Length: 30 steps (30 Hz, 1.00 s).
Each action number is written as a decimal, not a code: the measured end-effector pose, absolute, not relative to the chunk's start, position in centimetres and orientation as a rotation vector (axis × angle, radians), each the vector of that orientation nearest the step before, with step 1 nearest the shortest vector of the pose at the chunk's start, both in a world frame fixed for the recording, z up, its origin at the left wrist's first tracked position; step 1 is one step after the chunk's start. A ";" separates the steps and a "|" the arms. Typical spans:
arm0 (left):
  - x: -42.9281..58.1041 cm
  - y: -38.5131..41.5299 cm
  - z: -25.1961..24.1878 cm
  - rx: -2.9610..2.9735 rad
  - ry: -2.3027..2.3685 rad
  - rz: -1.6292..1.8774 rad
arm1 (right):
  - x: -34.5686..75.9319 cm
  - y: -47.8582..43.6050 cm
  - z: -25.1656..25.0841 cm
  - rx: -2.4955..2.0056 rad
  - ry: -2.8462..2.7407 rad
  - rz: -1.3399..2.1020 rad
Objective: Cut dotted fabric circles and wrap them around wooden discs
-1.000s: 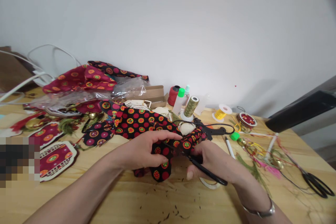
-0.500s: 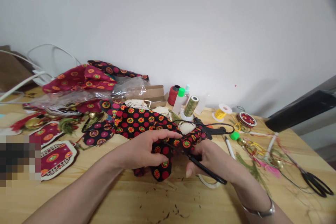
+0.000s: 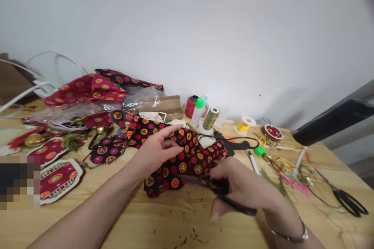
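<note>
Left hand (image 3: pixel 157 151) pinches black red-dotted cotton cloth (image 3: pixel 181 163); right hand (image 3: pixel 244 186) grips black-handled scissors (image 3: pixel 236 206). Best: keep cloth taut, blades square.

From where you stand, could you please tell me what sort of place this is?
Probably a home sewing or craft workspace: the left hand holds patterned fabric, the right hand grips black scissors, and thread spools stand at the back of the cluttered wooden table.

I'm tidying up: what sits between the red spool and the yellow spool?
Head view: a green-capped bottle, a teal-capped bottle, an olive-gold thread cone, a clear container.
</note>
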<state>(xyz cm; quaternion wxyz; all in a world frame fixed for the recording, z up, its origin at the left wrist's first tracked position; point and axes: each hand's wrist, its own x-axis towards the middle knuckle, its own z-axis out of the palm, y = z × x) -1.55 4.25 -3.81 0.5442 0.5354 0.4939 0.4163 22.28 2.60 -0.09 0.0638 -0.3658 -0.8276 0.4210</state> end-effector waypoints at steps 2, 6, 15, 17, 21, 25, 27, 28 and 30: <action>-1.5 4.5 -4.0 1.231 1.246 1.131 | 21.1 1.6 -0.1 -1.215 -2.741 0.985; -1.3 4.4 -4.1 1.398 1.402 1.230 | 18.8 -0.4 -1.7 -1.327 -3.057 0.420; -0.3 3.6 -3.9 1.600 1.401 1.233 | 17.2 -2.0 -3.2 -1.181 -3.191 0.418; -0.2 3.6 -3.6 1.564 1.358 1.242 | 17.5 -1.9 -3.6 -1.177 -3.154 0.369; -0.1 3.5 -3.2 1.487 1.319 1.235 | 18.4 -1.6 -4.1 -1.150 -3.085 0.323; 0.0 3.4 -2.9 1.408 1.363 1.215 | 18.9 -1.5 -2.5 -1.146 -3.007 0.453; 0.0 3.3 -2.6 1.402 1.395 1.199 | 19.0 -1.4 -1.6 -1.228 -2.894 0.511; 0.0 3.2 -2.4 1.406 1.408 1.194 | 18.9 -1.3 -1.3 -1.290 -2.798 0.538; 0.1 2.8 -1.9 1.418 1.422 1.180 | 18.7 -1.1 -1.2 -1.415 -2.519 0.552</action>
